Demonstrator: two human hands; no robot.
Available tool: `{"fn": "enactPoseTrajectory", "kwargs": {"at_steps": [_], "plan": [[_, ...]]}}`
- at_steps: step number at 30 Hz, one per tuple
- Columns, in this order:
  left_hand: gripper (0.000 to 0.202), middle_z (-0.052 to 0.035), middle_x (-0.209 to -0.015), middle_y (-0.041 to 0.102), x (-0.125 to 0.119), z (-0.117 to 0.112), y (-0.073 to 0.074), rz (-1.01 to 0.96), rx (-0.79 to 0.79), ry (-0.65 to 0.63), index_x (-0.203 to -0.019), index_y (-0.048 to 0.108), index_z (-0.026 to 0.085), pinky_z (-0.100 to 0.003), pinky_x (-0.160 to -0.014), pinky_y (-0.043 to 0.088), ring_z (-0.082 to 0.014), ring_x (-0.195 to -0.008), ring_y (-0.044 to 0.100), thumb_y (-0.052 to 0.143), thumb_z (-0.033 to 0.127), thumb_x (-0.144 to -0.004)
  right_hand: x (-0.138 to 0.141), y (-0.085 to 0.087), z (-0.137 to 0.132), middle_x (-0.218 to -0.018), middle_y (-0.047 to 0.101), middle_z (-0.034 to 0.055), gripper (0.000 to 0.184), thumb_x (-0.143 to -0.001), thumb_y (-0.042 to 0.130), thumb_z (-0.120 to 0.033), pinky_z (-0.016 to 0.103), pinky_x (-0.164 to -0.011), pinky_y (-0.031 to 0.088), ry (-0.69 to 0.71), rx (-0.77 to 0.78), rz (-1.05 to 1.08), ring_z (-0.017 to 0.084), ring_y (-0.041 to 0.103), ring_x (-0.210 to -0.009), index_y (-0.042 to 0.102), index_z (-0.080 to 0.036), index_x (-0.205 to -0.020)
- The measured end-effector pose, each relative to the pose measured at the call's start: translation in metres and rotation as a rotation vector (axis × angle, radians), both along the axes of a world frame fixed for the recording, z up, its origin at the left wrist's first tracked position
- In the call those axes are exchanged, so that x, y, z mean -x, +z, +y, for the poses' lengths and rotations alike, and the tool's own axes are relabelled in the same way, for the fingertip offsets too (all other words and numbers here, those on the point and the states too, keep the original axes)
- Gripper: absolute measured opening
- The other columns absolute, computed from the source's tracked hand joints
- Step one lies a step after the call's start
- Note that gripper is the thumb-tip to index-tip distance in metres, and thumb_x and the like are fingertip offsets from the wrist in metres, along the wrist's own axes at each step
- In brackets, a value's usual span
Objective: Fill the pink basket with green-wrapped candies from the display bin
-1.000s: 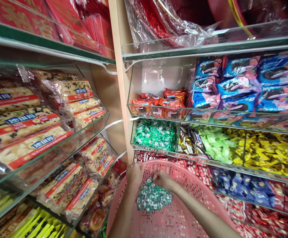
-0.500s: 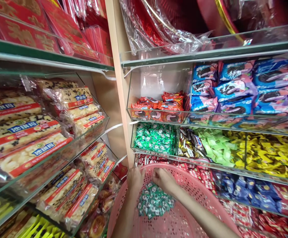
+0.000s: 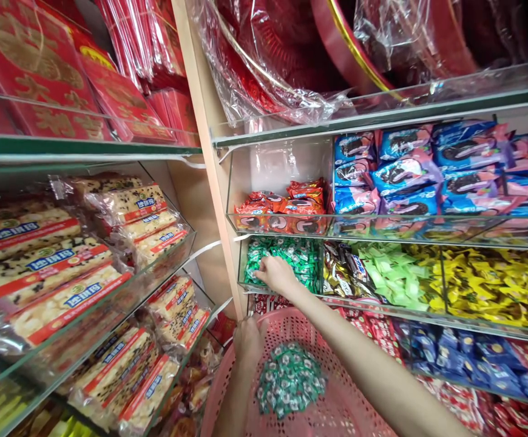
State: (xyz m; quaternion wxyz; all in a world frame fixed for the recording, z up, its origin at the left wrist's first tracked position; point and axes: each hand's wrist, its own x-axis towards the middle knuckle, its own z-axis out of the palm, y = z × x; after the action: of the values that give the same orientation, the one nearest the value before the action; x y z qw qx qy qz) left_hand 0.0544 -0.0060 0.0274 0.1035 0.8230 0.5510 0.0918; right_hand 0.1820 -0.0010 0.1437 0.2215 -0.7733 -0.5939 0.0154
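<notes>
My left hand (image 3: 249,340) is closed over the rim of a pink perforated plastic basket (image 3: 286,321). Inside the basket lies a heap of small green-wrapped candies (image 3: 290,381). My right hand (image 3: 275,273) is at a clear shelf bin of the same kind of green candies (image 3: 304,254), just beyond the basket. Its fingers are curled in, and whatever may be in them is hidden. Right beside that bin sit brown and gold wrapped sweets (image 3: 337,270) and light green wrapped candies (image 3: 389,273).
Yellow-wrapped candies (image 3: 487,276) fill bins farther right. Above are red snack packs (image 3: 307,193) and blue snack packs (image 3: 405,173) behind a clear front. Packaged sesame bars (image 3: 64,261) line the left shelves. A wooden upright (image 3: 209,152) parts the two shelf sides.
My right hand has moved from above the candy heap in the basket forward and up to the green candy bin. My left hand still grips the rim. The view has shifted slightly.
</notes>
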Motion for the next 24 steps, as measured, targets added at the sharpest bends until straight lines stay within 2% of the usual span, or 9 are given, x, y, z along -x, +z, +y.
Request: {"fn": "enactPoseTrajectory", "kwargs": {"at_steps": [4,9,13,18,20,22,24], "plan": [[0.038,-0.0103,-0.101,0.069,0.000,-0.002,0.004,0.011,-0.002,-0.008,-0.108,0.063,0.021,-0.028,-0.075,0.043,-0.0217,-0.095,0.062,0.038,0.042,-0.089,0.006,-0.004,0.013,-0.094,0.068,0.0126,0.038,-0.080,0.055,-0.051,0.029,-0.069,0.043,-0.031,0.070,-0.003,0.024,0.063,-0.092,0.066,-0.016,-0.089],[0.037,-0.0095,-0.101,0.069,0.000,-0.003,0.005,0.004,0.005,-0.002,-0.106,0.063,0.021,-0.027,-0.075,0.043,-0.0218,-0.098,0.062,0.039,0.042,-0.089,0.011,-0.010,0.019,-0.099,0.068,0.0126,0.032,-0.073,0.063,-0.043,0.029,-0.070,0.045,-0.035,0.137,0.024,0.025,0.064,-0.094,0.067,-0.017,-0.092],[0.038,-0.0098,-0.102,0.069,0.001,-0.002,0.002,-0.011,-0.002,0.005,-0.109,0.062,0.021,-0.028,-0.075,0.044,-0.0218,-0.096,0.063,0.037,0.042,-0.090,0.009,-0.013,0.019,-0.100,0.068,0.0121,0.027,-0.074,0.061,-0.035,0.028,-0.069,0.043,-0.027,0.114,0.025,0.024,0.063,-0.094,0.066,-0.017,-0.094],[0.039,-0.0115,-0.101,0.069,0.002,-0.002,-0.002,0.000,-0.032,0.004,-0.108,0.063,0.020,-0.029,-0.075,0.044,-0.0229,-0.095,0.063,0.037,0.041,-0.090,0.006,-0.006,0.002,-0.091,0.067,0.0084,0.025,-0.077,0.059,-0.039,0.025,-0.064,0.038,0.001,0.013,0.029,0.020,0.062,-0.086,0.065,-0.018,-0.089],[0.039,-0.0113,-0.101,0.069,0.002,-0.002,-0.002,-0.005,-0.033,0.004,-0.109,0.063,0.020,-0.030,-0.075,0.044,-0.0232,-0.095,0.063,0.037,0.041,-0.090,0.008,-0.004,-0.014,-0.082,0.066,0.0051,0.026,-0.080,0.058,-0.041,0.024,-0.061,0.035,0.076,-0.080,0.039,0.018,0.060,-0.079,0.063,-0.018,-0.091],[0.039,-0.0107,-0.101,0.069,0.002,-0.001,-0.003,-0.009,-0.021,0.003,-0.109,0.063,0.020,-0.029,-0.076,0.044,-0.0228,-0.096,0.063,0.036,0.041,-0.090,0.011,-0.007,-0.034,-0.072,0.063,0.0007,0.026,-0.082,0.056,-0.042,0.022,-0.058,0.032,0.225,-0.145,0.082,0.014,0.057,-0.069,0.061,-0.018,-0.094],[0.038,-0.0107,-0.101,0.069,0.002,0.000,-0.004,-0.001,0.004,0.012,-0.109,0.063,0.018,-0.028,-0.076,0.044,-0.0219,-0.097,0.062,0.037,0.039,-0.090,0.013,-0.013,-0.055,-0.067,0.059,-0.0026,0.026,-0.083,0.056,-0.043,0.021,-0.055,0.029,0.387,-0.143,0.143,0.011,0.053,-0.061,0.059,-0.020,-0.093]]}}
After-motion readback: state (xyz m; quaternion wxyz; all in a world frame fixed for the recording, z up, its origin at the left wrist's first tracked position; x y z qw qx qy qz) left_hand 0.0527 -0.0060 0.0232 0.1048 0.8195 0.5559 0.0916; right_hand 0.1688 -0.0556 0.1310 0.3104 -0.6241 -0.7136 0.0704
